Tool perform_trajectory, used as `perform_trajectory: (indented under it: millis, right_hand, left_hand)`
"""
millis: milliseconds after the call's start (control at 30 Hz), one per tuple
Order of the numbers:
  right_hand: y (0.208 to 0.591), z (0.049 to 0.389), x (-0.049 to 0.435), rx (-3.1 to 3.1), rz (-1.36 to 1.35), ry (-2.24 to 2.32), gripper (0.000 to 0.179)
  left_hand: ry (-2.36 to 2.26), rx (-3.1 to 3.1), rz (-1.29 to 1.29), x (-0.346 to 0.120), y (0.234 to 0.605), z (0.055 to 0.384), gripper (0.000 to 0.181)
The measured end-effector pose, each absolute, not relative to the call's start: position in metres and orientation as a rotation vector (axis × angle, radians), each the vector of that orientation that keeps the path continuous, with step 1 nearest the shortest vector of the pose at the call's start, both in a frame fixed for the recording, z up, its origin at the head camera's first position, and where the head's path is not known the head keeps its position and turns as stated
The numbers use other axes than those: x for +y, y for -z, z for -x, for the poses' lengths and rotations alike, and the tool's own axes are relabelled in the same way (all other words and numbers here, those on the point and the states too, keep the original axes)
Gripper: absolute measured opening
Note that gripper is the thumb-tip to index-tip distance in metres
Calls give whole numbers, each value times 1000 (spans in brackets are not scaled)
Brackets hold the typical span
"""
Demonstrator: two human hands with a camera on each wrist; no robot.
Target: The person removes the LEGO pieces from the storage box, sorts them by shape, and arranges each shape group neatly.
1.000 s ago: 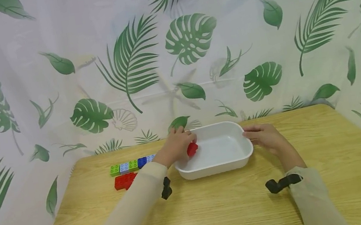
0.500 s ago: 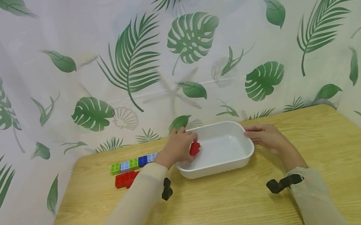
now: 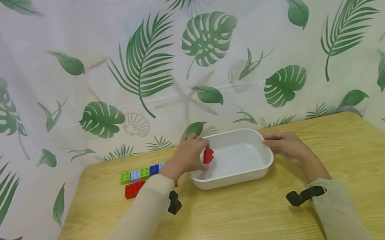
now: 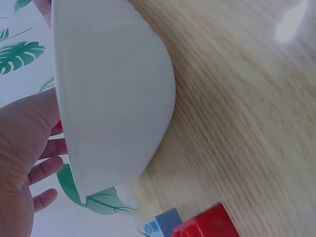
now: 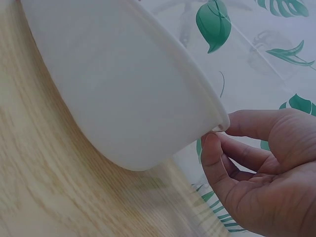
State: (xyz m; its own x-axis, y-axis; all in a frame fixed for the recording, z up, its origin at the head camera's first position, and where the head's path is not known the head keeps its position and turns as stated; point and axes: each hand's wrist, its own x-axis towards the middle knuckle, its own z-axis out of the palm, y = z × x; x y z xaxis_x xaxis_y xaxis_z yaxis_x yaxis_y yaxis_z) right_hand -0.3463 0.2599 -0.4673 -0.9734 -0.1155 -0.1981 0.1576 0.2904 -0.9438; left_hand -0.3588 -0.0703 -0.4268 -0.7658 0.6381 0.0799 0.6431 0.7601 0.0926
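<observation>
A white tray point(image 3: 234, 179) with a raised rim stands near the back of the table. Over its left end, my left hand point(image 3: 188, 157) pinches a red toy brick point(image 3: 208, 155) between thumb and fingers, studs facing right. In the left wrist view the tray wall point(image 4: 113, 94) hides most of that brick. My right hand point(image 3: 288, 147) holds the tray's right rim; the right wrist view shows thumb and forefinger pinching the rim point(image 5: 223, 123). Left of the tray, red bricks point(image 3: 134, 189) lie partly behind my left sleeve.
Behind the red bricks runs a row of small bricks: green point(image 3: 125, 178), light blue point(image 3: 135, 176) and dark blue point(image 3: 154, 169). The wooden table point(image 3: 239, 221) meets a leaf-patterned cloth point(image 3: 235, 100) at its back edge.
The red brick in my left hand has lifted and turned slightly over the tray's left end. My right hand keeps its hold on the rim. The whole view has shifted a little.
</observation>
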Motion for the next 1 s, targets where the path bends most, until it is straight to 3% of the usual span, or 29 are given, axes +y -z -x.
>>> perform_trajectory:
  millis: [1000]
  right_hand:
    - [471,350,262,2253,-27,1833,59]
  left_hand:
    - [563,-2896,712,-154,405,333,52]
